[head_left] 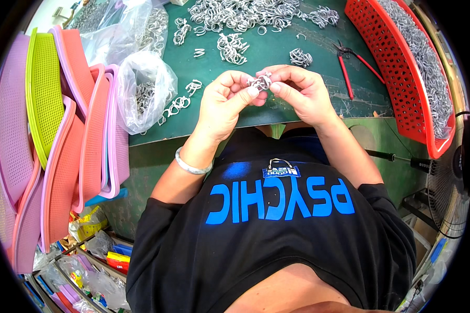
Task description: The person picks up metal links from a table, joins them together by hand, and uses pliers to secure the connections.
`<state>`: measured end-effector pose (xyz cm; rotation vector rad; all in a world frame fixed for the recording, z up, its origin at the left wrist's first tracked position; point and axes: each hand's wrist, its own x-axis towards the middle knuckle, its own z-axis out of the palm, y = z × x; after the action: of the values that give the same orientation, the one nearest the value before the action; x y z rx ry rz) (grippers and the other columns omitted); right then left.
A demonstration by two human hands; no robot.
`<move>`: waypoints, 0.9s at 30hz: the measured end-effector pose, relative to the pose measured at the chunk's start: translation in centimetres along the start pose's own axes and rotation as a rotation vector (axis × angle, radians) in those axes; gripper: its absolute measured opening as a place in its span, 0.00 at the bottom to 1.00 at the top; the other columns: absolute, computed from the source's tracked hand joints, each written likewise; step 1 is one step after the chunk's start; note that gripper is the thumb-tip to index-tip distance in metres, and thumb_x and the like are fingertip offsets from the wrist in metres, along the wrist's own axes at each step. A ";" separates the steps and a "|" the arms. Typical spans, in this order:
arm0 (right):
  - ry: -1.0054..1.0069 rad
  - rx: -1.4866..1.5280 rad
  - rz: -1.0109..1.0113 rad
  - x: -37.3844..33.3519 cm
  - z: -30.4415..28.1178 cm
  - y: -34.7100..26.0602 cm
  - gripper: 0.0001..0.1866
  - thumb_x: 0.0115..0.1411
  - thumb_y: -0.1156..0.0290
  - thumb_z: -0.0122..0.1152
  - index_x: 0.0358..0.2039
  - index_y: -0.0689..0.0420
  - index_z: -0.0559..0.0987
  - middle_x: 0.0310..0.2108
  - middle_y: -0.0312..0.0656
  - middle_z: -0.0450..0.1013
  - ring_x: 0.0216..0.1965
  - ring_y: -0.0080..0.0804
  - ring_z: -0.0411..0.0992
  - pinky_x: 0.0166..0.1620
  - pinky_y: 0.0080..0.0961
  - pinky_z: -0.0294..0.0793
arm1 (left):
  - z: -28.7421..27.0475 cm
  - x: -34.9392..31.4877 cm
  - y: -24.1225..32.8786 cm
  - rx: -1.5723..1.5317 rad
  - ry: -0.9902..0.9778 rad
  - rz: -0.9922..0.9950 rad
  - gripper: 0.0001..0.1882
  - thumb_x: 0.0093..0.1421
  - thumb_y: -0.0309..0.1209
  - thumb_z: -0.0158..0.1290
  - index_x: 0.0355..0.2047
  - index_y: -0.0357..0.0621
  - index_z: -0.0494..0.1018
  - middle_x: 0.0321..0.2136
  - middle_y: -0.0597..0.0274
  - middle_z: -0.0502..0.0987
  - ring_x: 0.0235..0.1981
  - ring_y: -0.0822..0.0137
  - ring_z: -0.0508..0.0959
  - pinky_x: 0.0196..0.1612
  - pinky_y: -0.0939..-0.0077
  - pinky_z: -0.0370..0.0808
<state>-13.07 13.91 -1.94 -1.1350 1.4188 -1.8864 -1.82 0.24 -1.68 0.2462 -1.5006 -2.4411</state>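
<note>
In front of my chest, above the near edge of the green table point(274, 49), both hands meet over a small cluster of silvery metal rings point(261, 82). My left hand point(220, 104) pinches the cluster between thumb and fingers from one side. From the other side my right hand point(305, 98) grips it with thumb and forefinger. The fingers partly cover the rings. Just beyond lie loose bunches of similar rings point(233, 49), with another bunch point(301, 57) to the right. A short wire coil point(199, 52) and a linked row of rings point(177, 107) lie left of them.
A large ring heap point(240, 14) covers the far table. Red-handled pliers point(345, 78) lie at right, beside a red basket point(384, 65) full of metal pieces. Leftward stand an open plastic bag point(162, 78) holding rings and stacked coloured baskets point(47, 99). A fan point(446, 182) stands far right.
</note>
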 end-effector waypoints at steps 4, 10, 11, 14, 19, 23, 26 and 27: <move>0.009 0.019 0.002 0.0 0.0 0.1 0.04 0.54 0.79 0.53 0.31 0.64 0.74 0.38 0.44 0.71 0.38 0.22 0.69 0.41 0.18 0.69 | 0.3 -0.1 0.2 -0.108 0.015 -0.071 0.05 0.54 0.22 0.50 0.32 0.36 0.67 0.29 0.57 0.74 0.29 0.69 0.76 0.34 0.79 0.76; 0.035 0.098 0.000 0.1 0.2 0.1 0.03 0.53 0.80 0.53 0.30 0.64 0.72 0.37 0.43 0.71 0.36 0.22 0.69 0.41 0.18 0.69 | 0.4 -0.2 0.4 -0.226 0.018 -0.184 0.05 0.56 0.25 0.49 0.33 0.37 0.68 0.28 0.59 0.74 0.27 0.70 0.76 0.31 0.80 0.76; 0.035 0.108 -0.005 0.1 0.2 0.1 0.03 0.53 0.81 0.53 0.30 0.64 0.72 0.36 0.43 0.71 0.36 0.22 0.69 0.40 0.18 0.70 | 0.4 -0.2 0.3 -0.229 0.008 -0.205 0.05 0.57 0.26 0.48 0.32 0.38 0.68 0.28 0.60 0.74 0.27 0.71 0.76 0.30 0.80 0.75; 0.047 0.106 -0.002 0.4 0.3 -0.1 0.05 0.53 0.81 0.53 0.31 0.63 0.70 0.36 0.42 0.71 0.36 0.22 0.69 0.41 0.18 0.69 | 0.3 -0.2 0.1 -0.265 0.000 -0.242 0.06 0.58 0.28 0.47 0.32 0.39 0.69 0.27 0.61 0.74 0.26 0.73 0.75 0.30 0.81 0.73; 0.069 0.158 0.018 0.4 0.2 0.2 0.09 0.53 0.81 0.53 0.36 0.63 0.68 0.35 0.41 0.70 0.37 0.22 0.69 0.41 0.19 0.69 | 0.5 -0.2 0.0 -0.400 -0.007 -0.296 0.07 0.58 0.29 0.46 0.33 0.39 0.69 0.26 0.62 0.73 0.25 0.74 0.73 0.28 0.82 0.71; 0.046 0.132 -0.006 0.5 0.2 0.2 0.13 0.53 0.81 0.53 0.40 0.62 0.66 0.36 0.39 0.69 0.37 0.22 0.69 0.42 0.19 0.69 | 0.7 -0.1 -0.4 -0.559 -0.020 -0.351 0.07 0.59 0.30 0.45 0.34 0.39 0.69 0.26 0.62 0.73 0.24 0.74 0.72 0.27 0.82 0.69; 0.024 0.075 -0.035 0.6 0.1 0.1 0.13 0.53 0.82 0.52 0.41 0.63 0.67 0.36 0.38 0.69 0.37 0.22 0.69 0.41 0.18 0.69 | 0.9 -0.1 -0.2 -0.654 -0.042 -0.377 0.07 0.59 0.30 0.45 0.34 0.40 0.69 0.25 0.63 0.73 0.23 0.74 0.72 0.26 0.82 0.68; 0.024 0.075 -0.036 0.7 0.0 0.1 0.13 0.53 0.82 0.52 0.41 0.63 0.67 0.36 0.38 0.69 0.37 0.22 0.69 0.41 0.18 0.69 | 1.0 -0.1 -0.1 -0.683 -0.048 -0.386 0.08 0.59 0.30 0.44 0.34 0.40 0.68 0.24 0.64 0.73 0.23 0.75 0.71 0.25 0.83 0.67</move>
<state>-13.41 13.37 -1.80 -1.1118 1.3371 -1.9674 -2.00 1.18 -1.34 0.3557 -0.5885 -3.1057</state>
